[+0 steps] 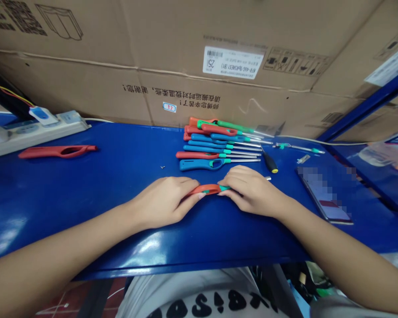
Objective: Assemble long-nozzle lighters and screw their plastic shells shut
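Both hands grip one orange-red long-nosed lighter (212,189) low over the front of the blue table. My left hand (167,198) is closed round its handle end, which the fingers mostly hide. At the green collar, my right hand (248,189) pinches the other end; the metal tube is largely covered by that hand. Just beyond lies a pile of lighters in blue, red and green, the nearest being a blue lighter (199,165). A black and yellow screwdriver (270,163) lies past my right hand.
A red lighter casing (56,152) lies at the left near a white power strip (36,131). On the right are a phone (325,196) and a loose metal tube with green parts (300,147). Small screws (162,167) lie mid-table. A cardboard sheet (172,57) stands behind.
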{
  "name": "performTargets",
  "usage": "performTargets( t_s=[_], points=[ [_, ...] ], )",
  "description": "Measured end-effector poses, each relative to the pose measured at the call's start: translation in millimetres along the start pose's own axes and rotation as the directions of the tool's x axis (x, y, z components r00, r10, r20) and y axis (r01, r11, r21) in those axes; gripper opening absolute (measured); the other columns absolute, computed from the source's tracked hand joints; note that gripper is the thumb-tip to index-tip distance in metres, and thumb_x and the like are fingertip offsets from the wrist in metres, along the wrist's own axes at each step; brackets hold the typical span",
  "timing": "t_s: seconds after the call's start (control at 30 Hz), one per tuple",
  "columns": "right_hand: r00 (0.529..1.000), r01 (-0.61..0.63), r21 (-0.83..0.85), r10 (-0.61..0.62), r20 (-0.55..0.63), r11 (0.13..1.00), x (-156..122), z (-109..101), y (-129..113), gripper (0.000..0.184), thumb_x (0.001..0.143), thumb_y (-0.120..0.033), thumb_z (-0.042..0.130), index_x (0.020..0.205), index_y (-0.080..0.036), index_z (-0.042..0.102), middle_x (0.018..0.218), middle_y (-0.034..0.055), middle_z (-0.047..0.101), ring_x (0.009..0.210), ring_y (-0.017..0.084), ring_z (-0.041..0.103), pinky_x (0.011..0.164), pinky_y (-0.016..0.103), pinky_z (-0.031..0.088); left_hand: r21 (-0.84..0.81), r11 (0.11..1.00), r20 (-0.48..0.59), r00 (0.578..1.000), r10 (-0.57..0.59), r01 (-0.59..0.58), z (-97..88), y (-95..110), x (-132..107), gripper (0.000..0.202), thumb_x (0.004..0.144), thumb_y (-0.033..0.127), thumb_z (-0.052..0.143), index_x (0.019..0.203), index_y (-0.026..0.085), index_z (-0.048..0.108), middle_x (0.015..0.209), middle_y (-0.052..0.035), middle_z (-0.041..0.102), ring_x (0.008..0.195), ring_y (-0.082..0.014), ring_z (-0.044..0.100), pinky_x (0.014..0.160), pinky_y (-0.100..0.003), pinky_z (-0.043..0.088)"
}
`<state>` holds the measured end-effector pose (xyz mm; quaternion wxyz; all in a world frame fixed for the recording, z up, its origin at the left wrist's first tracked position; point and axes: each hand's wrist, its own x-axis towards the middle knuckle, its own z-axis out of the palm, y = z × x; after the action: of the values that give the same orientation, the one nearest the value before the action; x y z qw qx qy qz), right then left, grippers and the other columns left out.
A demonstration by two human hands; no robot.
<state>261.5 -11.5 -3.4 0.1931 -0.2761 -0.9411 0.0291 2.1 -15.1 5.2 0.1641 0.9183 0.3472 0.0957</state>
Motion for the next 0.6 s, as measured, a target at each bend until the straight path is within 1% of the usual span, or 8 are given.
performTargets(
  t_s=[0.13, 0.23, 0.37, 0.43, 0.47, 0.5, 0.53, 0.6],
  points=[
    [0.972, -0.167, 0.001, 0.164, 0.168, 0.986, 5, -3, -2, 0.007, 0.094, -0.023, 0.059, 0.093, -0.017, 0.062, 0.086, 0.0054, 0.068, 0.079, 0.019, 0.06, 0.076, 0.033, 0.046, 0.137, 0.991, 0.038, 0.999, -0.003, -0.002, 1.2, 3, 2, 0.039, 0.106, 0.043, 0.033, 0.113, 0.02, 0.064, 0.101, -0.0063, 0.069, 0.087, -0.0234, 0.068, 0.069, -0.034, 0.05],
    [0.94, -0.25, -0.056, 0.257, 0.224, 0.967, 4, -11, 1, 0.006, 0.09, -0.022, 0.064, 0.092, -0.018, 0.06, 0.092, 0.0056, 0.067, 0.081, 0.02, 0.06, 0.071, 0.031, 0.044, 0.19, 0.982, 0.011, 1.0, 0.022, -0.024, 2.9, 2, 2, 0.036, 0.104, 0.037, 0.039, 0.13, 0.02, 0.058, 0.113, -0.0089, 0.066, 0.104, -0.0273, 0.064, 0.082, -0.04, 0.054],
    [0.905, -0.331, -0.044, 0.331, 0.268, 0.942, -7, -30, 16, 0.024, 0.088, -0.04, 0.071, 0.096, -0.02, 0.062, 0.1, 0.0068, 0.066, 0.091, 0.022, 0.062, 0.076, 0.033, 0.047, 0.266, 0.964, -0.01, 0.999, 0.031, -0.027, 2.8, -2, 1, 0.04, 0.101, 0.031, 0.045, 0.136, 0.016, 0.056, 0.118, -0.0132, 0.063, 0.108, -0.0307, 0.061, 0.09, -0.047, 0.053],
    [0.874, -0.416, -0.035, 0.41, 0.26, 0.909, -16, -41, 28, 0.032, 0.088, -0.05, 0.068, 0.102, -0.022, 0.062, 0.104, 0.0073, 0.067, 0.094, 0.024, 0.063, 0.078, 0.034, 0.049, 0.278, 0.961, -0.009, 1.0, 0.012, -0.009, 0.6, -2, -1, 0.04, 0.1, 0.031, 0.046, 0.135, 0.015, 0.057, 0.118, -0.0139, 0.064, 0.108, -0.0313, 0.061, 0.09, -0.047, 0.053],
    [0.844, -0.484, -0.09, 0.492, 0.215, 0.87, -21, -46, 35, 0.032, 0.09, -0.051, 0.063, 0.102, -0.022, 0.061, 0.104, 0.0082, 0.067, 0.092, 0.024, 0.064, 0.076, 0.035, 0.049, 0.277, 0.961, -0.01, 1.0, 0.001, 0.002, -0.8, -2, -2, 0.04, 0.1, 0.031, 0.046, 0.134, 0.014, 0.058, 0.118, -0.014, 0.064, 0.107, -0.0313, 0.061, 0.09, -0.047, 0.054],
    [0.788, -0.568, -0.188, 0.595, 0.157, 0.801, -26, -51, 41, 0.03, 0.093, -0.049, 0.057, 0.103, -0.021, 0.06, 0.105, 0.01, 0.067, 0.091, 0.026, 0.064, 0.074, 0.037, 0.049, 0.275, 0.961, -0.012, 1.0, -0.008, 0.011, -2.3, -1, -2, 0.04, 0.1, 0.032, 0.046, 0.134, 0.014, 0.058, 0.118, -0.0139, 0.065, 0.107, -0.0313, 0.061, 0.089, -0.047, 0.054],
    [0.713, -0.646, -0.293, 0.694, 0.1, 0.705, -31, -54, 48, 0.03, 0.093, -0.047, 0.055, 0.106, -0.02, 0.058, 0.107, 0.0126, 0.066, 0.091, 0.029, 0.065, 0.071, 0.038, 0.049, 0.27, 0.963, -0.014, 1.0, -0.015, 0.019, -3.7, 1, -3, 0.04, 0.101, 0.032, 0.046, 0.134, 0.014, 0.059, 0.118, -0.0134, 0.065, 0.107, -0.0308, 0.062, 0.088, -0.046, 0.055],
    [0.527, -0.755, -0.428, 0.848, 0.054, 0.496, -39, -57, 61, 0.037, 0.088, -0.045, 0.058, 0.113, -0.018, 0.055, 0.116, 0.0178, 0.064, 0.094, 0.034, 0.066, 0.067, 0.039, 0.048, 0.251, 0.968, -0.005, 1.0, -0.022, 0.022, -5.6, 4, -5, 0.036, 0.103, 0.031, 0.043, 0.129, 0.017, 0.063, 0.116, -0.0114, 0.066, 0.104, -0.0287, 0.063, 0.086, -0.044, 0.055]
  ],
)
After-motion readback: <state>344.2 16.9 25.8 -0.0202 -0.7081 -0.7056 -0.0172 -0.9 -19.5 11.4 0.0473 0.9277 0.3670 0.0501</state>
